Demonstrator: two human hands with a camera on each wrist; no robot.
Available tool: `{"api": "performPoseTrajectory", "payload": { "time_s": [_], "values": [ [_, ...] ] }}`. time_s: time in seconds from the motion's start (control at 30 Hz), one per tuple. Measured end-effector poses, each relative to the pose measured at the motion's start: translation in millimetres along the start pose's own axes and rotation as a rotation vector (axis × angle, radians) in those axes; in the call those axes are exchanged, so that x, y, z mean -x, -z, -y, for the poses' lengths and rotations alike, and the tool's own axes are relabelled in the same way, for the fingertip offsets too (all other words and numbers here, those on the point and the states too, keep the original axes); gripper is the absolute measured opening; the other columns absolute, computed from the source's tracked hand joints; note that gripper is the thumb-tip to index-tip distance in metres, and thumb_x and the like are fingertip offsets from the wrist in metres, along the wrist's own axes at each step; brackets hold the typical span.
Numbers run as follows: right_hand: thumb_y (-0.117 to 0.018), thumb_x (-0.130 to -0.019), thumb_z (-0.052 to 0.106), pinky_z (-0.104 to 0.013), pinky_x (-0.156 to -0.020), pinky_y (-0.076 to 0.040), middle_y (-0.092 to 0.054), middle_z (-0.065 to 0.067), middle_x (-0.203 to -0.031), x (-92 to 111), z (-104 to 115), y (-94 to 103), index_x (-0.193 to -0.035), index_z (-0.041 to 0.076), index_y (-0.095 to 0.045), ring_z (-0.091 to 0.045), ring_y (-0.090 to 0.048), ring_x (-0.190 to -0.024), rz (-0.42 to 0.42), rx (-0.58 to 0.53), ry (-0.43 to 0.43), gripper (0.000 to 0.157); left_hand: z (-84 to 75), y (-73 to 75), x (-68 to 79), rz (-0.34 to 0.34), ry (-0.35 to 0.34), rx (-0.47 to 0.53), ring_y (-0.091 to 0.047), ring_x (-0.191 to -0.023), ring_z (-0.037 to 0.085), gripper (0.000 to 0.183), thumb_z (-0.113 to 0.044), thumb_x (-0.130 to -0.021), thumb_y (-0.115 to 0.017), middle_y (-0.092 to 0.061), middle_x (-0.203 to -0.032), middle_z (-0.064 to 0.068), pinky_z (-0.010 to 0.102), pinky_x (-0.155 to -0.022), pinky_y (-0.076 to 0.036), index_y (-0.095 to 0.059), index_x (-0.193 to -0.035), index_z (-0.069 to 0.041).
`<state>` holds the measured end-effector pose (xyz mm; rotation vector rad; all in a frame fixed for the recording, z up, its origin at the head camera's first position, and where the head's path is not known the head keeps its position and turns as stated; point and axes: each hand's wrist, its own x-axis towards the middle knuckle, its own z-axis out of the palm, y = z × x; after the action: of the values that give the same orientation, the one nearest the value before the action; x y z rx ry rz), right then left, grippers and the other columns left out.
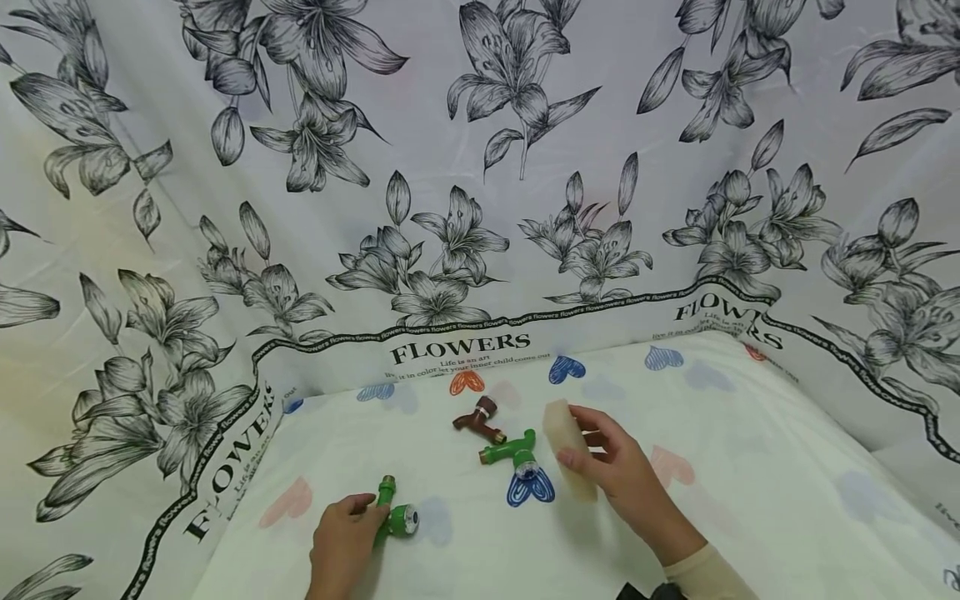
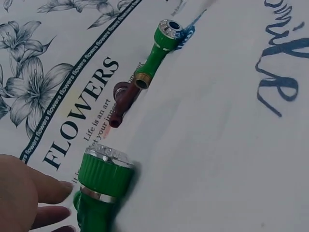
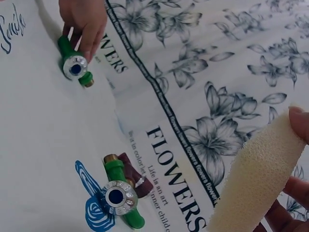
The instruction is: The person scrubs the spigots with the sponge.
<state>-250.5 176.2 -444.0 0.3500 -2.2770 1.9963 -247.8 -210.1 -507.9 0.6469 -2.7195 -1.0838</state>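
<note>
In the head view my left hand point(image 1: 347, 537) is at a green tap point(image 1: 384, 518) with a clear-rimmed round knob, lying on the heart-print cloth. Fingertips meet the tap's body; part of the grip is hidden. The left wrist view shows fingers beside its ribbed green knob point(image 2: 106, 174). My right hand point(image 1: 611, 458) holds a pale cream sponge point(image 1: 568, 450) up on edge, thumb on the near face and fingers behind. Its porous surface point(image 3: 263, 169) fills the lower right of the right wrist view. Left of the sponge lies a second green tap point(image 1: 510, 451).
A dark brown tap point(image 1: 480, 419) lies just behind the second green tap, almost touching it. White cloth point(image 1: 465, 550) printed with hearts covers the surface. Flower-printed curtains point(image 1: 442, 250) rise at the back and both sides. A dark object point(image 1: 652, 592) shows at the bottom edge.
</note>
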Motion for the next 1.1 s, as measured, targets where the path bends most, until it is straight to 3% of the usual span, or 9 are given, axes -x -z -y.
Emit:
{"api": "performPoseTrajectory", "payload": {
  "time_s": [0.1,0.2,0.4,0.57,0.67,0.8,0.9,1.1],
  "values": [
    [-0.075,-0.083,0.035,-0.037,-0.086,-0.051,-0.054,-0.001,-0.120,-1,-1,1.8,-0.134,0.033,-0.051,-0.026,-0.052,-0.107,-0.005,0.002,0.011,0.057,-12.6,-0.5,0.2,-0.041,-0.072,0.064,-0.055,-0.100,0.027,0.042,-0.043,-0.087,-0.068,-0.060,-0.112,0.007,0.049,-0.079,-0.045,-0.066,-0.116,-0.012],
    [-0.075,-0.083,0.035,-0.036,-0.086,-0.051,-0.054,-0.002,-0.120,-2,0,5.7,-0.134,0.032,-0.050,-0.026,-0.052,-0.108,-0.010,0.007,0.018,0.057,-36.6,-4.9,3.9,-0.069,-0.181,0.176,-0.055,-0.097,0.018,0.043,-0.046,-0.089,-0.065,-0.058,-0.115,0.000,0.038,-0.078,-0.050,-0.061,-0.120,-0.018],
    [-0.073,-0.086,0.031,-0.037,-0.085,-0.051,-0.053,-0.005,-0.121,-2,4,13.4,-0.136,0.028,-0.049,-0.027,-0.051,-0.108,0.004,0.003,0.037,0.055,-95.7,-12.7,19.6,-0.006,-0.384,0.391,-0.058,-0.095,0.009,0.050,-0.043,-0.086,-0.070,-0.057,-0.119,-0.009,0.035,-0.078,-0.051,-0.049,-0.130,-0.031],
    [-0.071,-0.088,0.025,-0.036,-0.085,-0.051,-0.052,-0.009,-0.122,2,20,17.4,-0.138,0.019,-0.048,-0.031,-0.049,-0.110,0.006,-0.007,0.042,0.055,-129.1,-28.7,30.8,0.077,-0.474,0.454,-0.058,-0.098,0.006,0.053,-0.038,-0.086,-0.071,-0.055,-0.121,-0.011,0.035,-0.078,-0.052,-0.046,-0.133,-0.036],
    [-0.071,-0.089,0.022,-0.035,-0.086,-0.050,-0.052,-0.010,-0.122,5,29,20.5,-0.138,0.014,-0.047,-0.033,-0.049,-0.111,-0.008,-0.009,0.045,0.056,-139.1,-49.7,35.2,0.117,-0.484,0.475,-0.059,-0.096,0.008,0.053,-0.033,-0.087,-0.072,-0.056,-0.117,-0.011,0.032,-0.076,-0.054,-0.045,-0.132,-0.035],
    [-0.071,-0.089,0.021,-0.034,-0.085,-0.051,-0.053,-0.009,-0.121,3,19,25.8,-0.138,0.017,-0.048,-0.032,-0.050,-0.110,-0.028,-0.017,0.065,0.054,-145.3,-90.7,42.9,0.142,-0.461,0.443,-0.059,-0.090,0.011,0.052,-0.031,-0.085,-0.074,-0.055,-0.111,-0.006,0.026,-0.071,-0.054,-0.047,-0.130,-0.029],
    [-0.071,-0.088,0.020,-0.035,-0.084,-0.051,-0.053,-0.008,-0.121,1,12,27.7,-0.137,0.021,-0.049,-0.031,-0.051,-0.109,-0.032,-0.030,0.069,0.053,-149.0,-121.2,49.5,0.113,-0.425,0.350,-0.057,-0.091,0.015,0.055,-0.034,-0.081,-0.077,-0.055,-0.111,0.001,0.030,-0.077,-0.053,-0.051,-0.127,-0.019],
    [-0.071,-0.088,0.019,-0.037,-0.083,-0.052,-0.052,-0.012,-0.120,10,31,27.4,-0.137,0.014,-0.048,-0.033,-0.051,-0.107,-0.027,-0.027,0.040,0.055,-151.2,-165.7,53.8,0.035,-0.294,0.100,-0.051,-0.092,0.015,0.065,-0.047,-0.068,-0.084,-0.050,-0.104,0.002,0.037,-0.084,-0.050,-0.053,-0.113,-0.011]
  ]
}}
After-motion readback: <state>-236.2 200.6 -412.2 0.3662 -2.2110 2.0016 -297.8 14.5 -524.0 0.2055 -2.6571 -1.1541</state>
